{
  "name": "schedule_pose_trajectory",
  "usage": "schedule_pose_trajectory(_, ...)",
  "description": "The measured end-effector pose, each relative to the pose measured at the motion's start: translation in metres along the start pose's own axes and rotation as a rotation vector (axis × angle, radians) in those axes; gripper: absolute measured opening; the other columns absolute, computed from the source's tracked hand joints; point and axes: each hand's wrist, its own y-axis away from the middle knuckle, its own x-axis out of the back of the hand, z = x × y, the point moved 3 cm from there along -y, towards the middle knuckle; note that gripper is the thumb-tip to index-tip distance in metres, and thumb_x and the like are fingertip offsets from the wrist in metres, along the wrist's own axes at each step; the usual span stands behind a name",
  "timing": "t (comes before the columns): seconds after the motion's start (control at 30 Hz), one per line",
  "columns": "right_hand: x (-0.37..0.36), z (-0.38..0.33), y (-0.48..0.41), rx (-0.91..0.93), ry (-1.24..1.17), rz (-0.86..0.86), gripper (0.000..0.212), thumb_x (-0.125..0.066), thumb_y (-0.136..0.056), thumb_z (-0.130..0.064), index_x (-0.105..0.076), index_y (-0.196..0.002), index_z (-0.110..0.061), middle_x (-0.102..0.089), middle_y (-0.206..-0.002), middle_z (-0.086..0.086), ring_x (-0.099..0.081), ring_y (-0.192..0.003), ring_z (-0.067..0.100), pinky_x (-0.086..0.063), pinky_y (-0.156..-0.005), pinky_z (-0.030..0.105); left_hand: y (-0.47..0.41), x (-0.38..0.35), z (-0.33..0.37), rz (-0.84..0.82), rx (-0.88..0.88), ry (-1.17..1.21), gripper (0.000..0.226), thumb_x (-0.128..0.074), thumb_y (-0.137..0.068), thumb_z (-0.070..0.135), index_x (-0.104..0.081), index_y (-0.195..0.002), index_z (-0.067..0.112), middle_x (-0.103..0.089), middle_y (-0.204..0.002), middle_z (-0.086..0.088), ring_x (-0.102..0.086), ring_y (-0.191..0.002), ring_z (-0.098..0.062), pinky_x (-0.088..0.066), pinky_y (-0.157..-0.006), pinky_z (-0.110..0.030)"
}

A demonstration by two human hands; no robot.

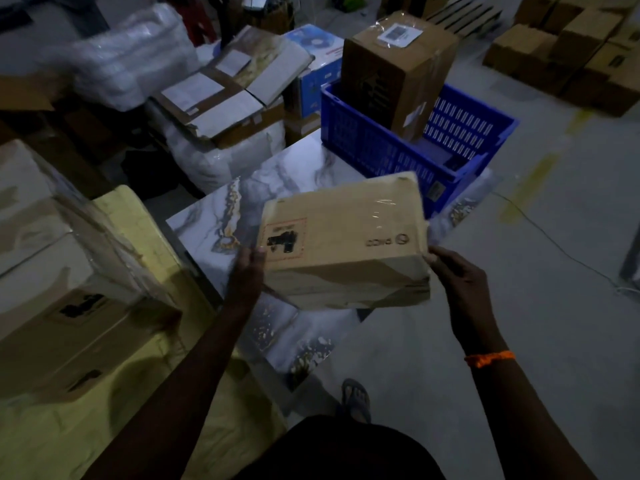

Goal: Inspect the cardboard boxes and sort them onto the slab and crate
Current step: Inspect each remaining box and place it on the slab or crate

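A taped cardboard box [343,240] with a black print in a red dotted frame is held in the air between both hands, above the near part of the marble slab [214,220]. My left hand [251,271] grips its left end, my right hand [457,275] its right end. Beyond the slab stands a blue plastic crate [367,147] with a tall cardboard box [394,67] upright inside it. More boxes [69,299] lie stacked at the left on a yellow sheet.
Plastic-wrapped white bundles [138,53] and flattened cartons [221,91] pile up behind the slab. Stacked cardboard boxes [571,50] fill the far right. A thin cable [554,244] runs over the grey floor at right. My sandalled foot [356,396] stands beside the slab.
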Motion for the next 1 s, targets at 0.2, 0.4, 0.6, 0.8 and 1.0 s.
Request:
schedule_pose_trajectory(0.2, -0.079, -0.031, 0.016, 0.182, 0.056, -0.252, 0.026, -0.072, -0.095, -0.009, -0.075, -0.12, -0.007, -0.069, -0.134, -0.004, -0.059, -0.13, 0.004, -0.051, -0.103, 0.021, 0.006, 0.032, 0.065, 0.223, -0.762, -0.354, 0.041, -0.049, -0.09, 0.005, -0.066, -0.128, 0.006, -0.064, -0.128, -0.017, -0.057, -0.121, -0.029, -0.049, -0.101, -0.039)
schedule_pose_trajectory(0.4, -0.116, -0.021, 0.006, 0.05, 0.288, -0.069, 0.09, -0.089, -0.063, -0.068, -0.051, -0.138, -0.034, -0.057, -0.14, -0.01, -0.055, -0.128, 0.01, -0.052, -0.103, 0.036, 0.034, 0.045, 0.104, 0.02, -0.291, -0.013, 0.066, -0.04, -0.087, 0.081, -0.062, -0.121, 0.029, -0.069, -0.114, 0.003, -0.066, -0.105, -0.012, -0.058, -0.088, -0.038)
schedule_pose_trajectory(0.6, -0.112, -0.02, 0.002, -0.07, -0.013, -0.172, 0.065, -0.087, -0.078, -0.034, -0.062, -0.134, -0.015, -0.074, -0.124, 0.003, -0.074, -0.103, 0.009, -0.06, -0.075, 0.021, 0.022, 0.064, 0.104, -0.013, -0.183, -0.026, 0.058, -0.061, -0.084, 0.072, -0.062, -0.128, 0.035, -0.07, -0.118, 0.012, -0.065, -0.11, -0.01, -0.053, -0.097, -0.033)
schedule_pose_trajectory(0.8, -0.117, -0.017, 0.007, 0.059, 0.005, -0.166, 0.063, -0.088, -0.082, -0.033, -0.062, -0.139, -0.027, -0.07, -0.13, 0.001, -0.069, -0.114, 0.015, -0.063, -0.078, 0.031, 0.017, 0.082, 0.075, -0.061, -0.19, 0.021, 0.044, -0.057, -0.087, 0.065, -0.064, -0.127, 0.048, -0.073, -0.115, 0.006, -0.067, -0.109, -0.015, -0.056, -0.096, -0.045)
schedule_pose_trajectory(1.0, -0.093, -0.013, -0.008, 0.152, 0.118, -0.193, 0.078, -0.09, -0.077, -0.012, -0.054, -0.146, -0.022, -0.058, -0.145, -0.003, -0.057, -0.132, 0.01, -0.057, -0.095, 0.025, 0.047, 0.044, 0.017, -0.09, -0.092, 0.208, 0.038, -0.066, -0.096, 0.014, -0.06, -0.133, 0.022, -0.072, -0.118, 0.001, -0.07, -0.109, -0.015, -0.059, -0.091, -0.029)
